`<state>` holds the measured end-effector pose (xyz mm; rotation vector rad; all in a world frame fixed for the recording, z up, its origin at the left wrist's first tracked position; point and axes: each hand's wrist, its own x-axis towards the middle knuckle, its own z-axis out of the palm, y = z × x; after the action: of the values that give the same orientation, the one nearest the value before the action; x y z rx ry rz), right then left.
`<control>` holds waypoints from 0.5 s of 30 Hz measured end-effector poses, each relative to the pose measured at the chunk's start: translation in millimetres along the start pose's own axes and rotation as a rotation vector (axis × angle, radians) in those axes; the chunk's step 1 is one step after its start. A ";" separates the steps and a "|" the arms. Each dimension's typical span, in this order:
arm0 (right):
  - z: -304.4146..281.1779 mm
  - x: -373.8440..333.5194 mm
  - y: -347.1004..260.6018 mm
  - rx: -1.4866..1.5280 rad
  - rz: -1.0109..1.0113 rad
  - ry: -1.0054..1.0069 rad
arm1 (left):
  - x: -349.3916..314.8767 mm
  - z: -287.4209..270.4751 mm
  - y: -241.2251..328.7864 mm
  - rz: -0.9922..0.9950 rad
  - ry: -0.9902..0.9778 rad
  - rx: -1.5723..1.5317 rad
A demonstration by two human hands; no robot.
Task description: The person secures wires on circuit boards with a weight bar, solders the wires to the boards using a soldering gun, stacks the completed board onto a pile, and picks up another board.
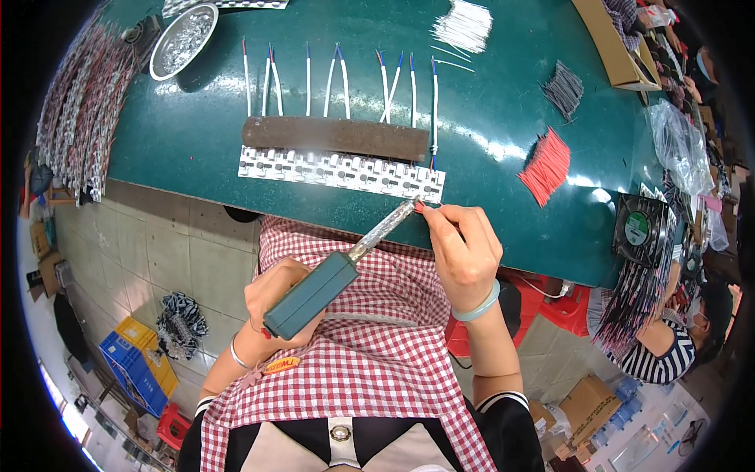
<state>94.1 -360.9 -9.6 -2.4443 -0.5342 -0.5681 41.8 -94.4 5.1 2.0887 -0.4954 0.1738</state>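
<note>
At frame centre, the grey-handled metal-barrelled soldering iron [340, 263] slants, tip toward upper right. The left hand [277, 303] is fisted round its handle; the right hand [464, 248] pinches a small red sleeve piece [421, 208] at the tip.

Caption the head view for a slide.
Left hand grips a soldering iron, tip meeting a small red piece pinched by the right hand beside a component strip.

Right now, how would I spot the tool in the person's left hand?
Find the dark green table. Just below its near edge, over the red checked apron, the left hand grips a soldering iron with a blocky teal handle. Its silvery shaft points at the right hand.
</note>
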 end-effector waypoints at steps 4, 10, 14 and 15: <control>0.0 0.0 -0.8 -0.005 0.002 -0.003 | -0.9 -1.7 2.1 -0.014 0.013 0.010; -5.4 -0.9 -2.7 0.013 0.022 -0.004 | -3.8 -4.2 -0.6 -0.037 0.059 -0.025; -26.4 -2.9 -14.4 0.002 0.078 0.012 | -9.4 -10.6 -1.6 -0.032 0.072 0.049; -29.1 -3.9 -17.4 -0.004 0.103 0.041 | -10.1 -12.0 -0.5 -0.053 0.067 0.082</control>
<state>74.4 -366.2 17.8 -2.4423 -0.3882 -0.5758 33.7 -81.3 8.0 2.1661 -0.3976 0.2361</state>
